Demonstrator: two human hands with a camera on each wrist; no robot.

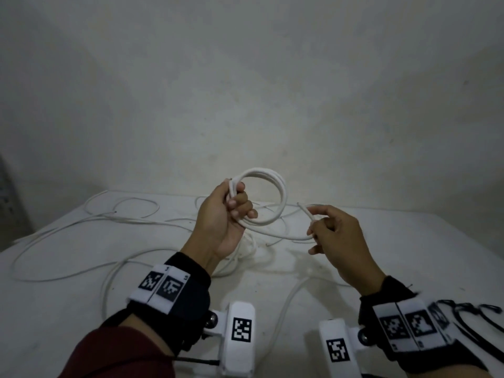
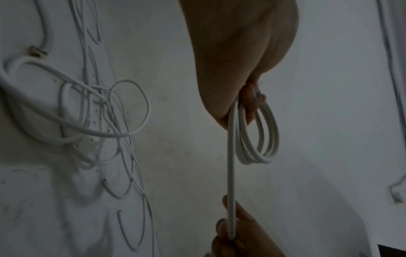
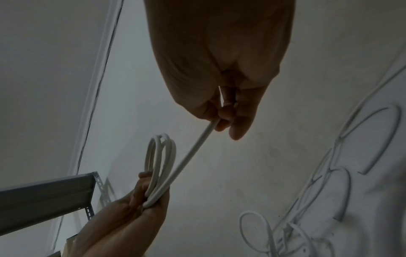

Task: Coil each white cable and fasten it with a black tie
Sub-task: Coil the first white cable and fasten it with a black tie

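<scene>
My left hand (image 1: 231,211) grips a white cable coil (image 1: 275,192) of several loops, held up above the table; the loops (image 2: 261,139) hang from its fingers in the left wrist view. A free tail (image 1: 278,233) runs from the coil to my right hand (image 1: 320,227), which pinches the cable near its cut end (image 1: 305,210). The right wrist view shows that tail (image 3: 193,149) stretched straight between the two hands, with the coil (image 3: 162,156) below. Black ties (image 1: 471,320) lie at the table's right edge, beside my right wrist.
Several loose white cables (image 1: 81,241) sprawl over the white table (image 1: 409,255), tangled in the middle (image 1: 245,255). A grey metal shelf frame (image 3: 54,194) stands to the left. A pale wall rises behind the table.
</scene>
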